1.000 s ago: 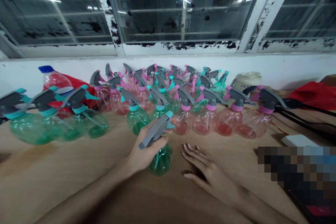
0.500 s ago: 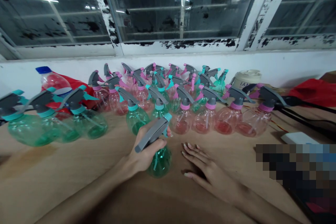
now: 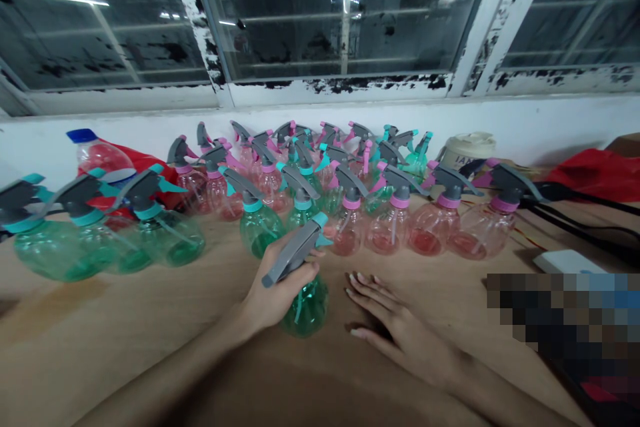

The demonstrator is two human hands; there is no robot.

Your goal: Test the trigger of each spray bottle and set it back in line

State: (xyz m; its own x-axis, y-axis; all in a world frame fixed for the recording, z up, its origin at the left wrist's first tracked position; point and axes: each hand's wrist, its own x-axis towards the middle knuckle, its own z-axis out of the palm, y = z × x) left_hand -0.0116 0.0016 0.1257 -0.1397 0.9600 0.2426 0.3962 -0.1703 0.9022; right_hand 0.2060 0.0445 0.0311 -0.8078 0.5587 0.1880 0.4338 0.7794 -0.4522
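Note:
A green spray bottle (image 3: 306, 307) with a grey trigger head stands on the wooden table (image 3: 125, 327) in front of me. My left hand (image 3: 273, 290) is wrapped around its neck, fingers at the trigger. My right hand (image 3: 395, 330) lies flat on the table just right of the bottle, fingers spread and holding nothing. Behind them stands a crowd of pink spray bottles (image 3: 395, 227) and green spray bottles (image 3: 257, 223), all with grey trigger heads.
Three more green spray bottles (image 3: 165, 233) stand at the left. A blue-capped bottle (image 3: 97, 153) and a red bag (image 3: 150, 163) are at the back left. A cream tub (image 3: 467, 147), red cloth (image 3: 595, 173), black cables (image 3: 585, 220) and a white box (image 3: 563, 260) lie at the right, below the windows.
The trigger head in my left hand has shifted very slightly. My right hand has stayed flat on the table.

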